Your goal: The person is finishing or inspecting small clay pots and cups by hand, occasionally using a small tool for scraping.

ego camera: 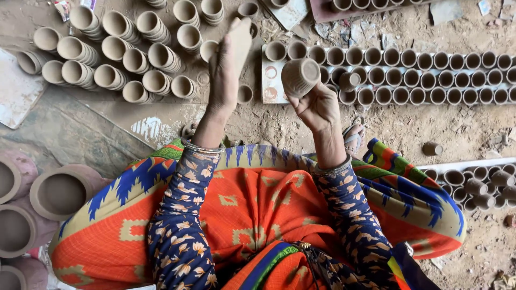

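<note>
Head view: right hand [317, 107] grips a clay cup [300, 76]; left hand [224, 67] clasps a flat paddle [239, 37], raised beside it.

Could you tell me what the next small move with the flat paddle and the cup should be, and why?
Probably bring the flat clay-coloured paddle in the left hand down onto the small clay cup held up in the right hand: the paddle is raised and apart from the cup.

Rows of clay cups [419, 78], stacked pots [115, 51]
</note>
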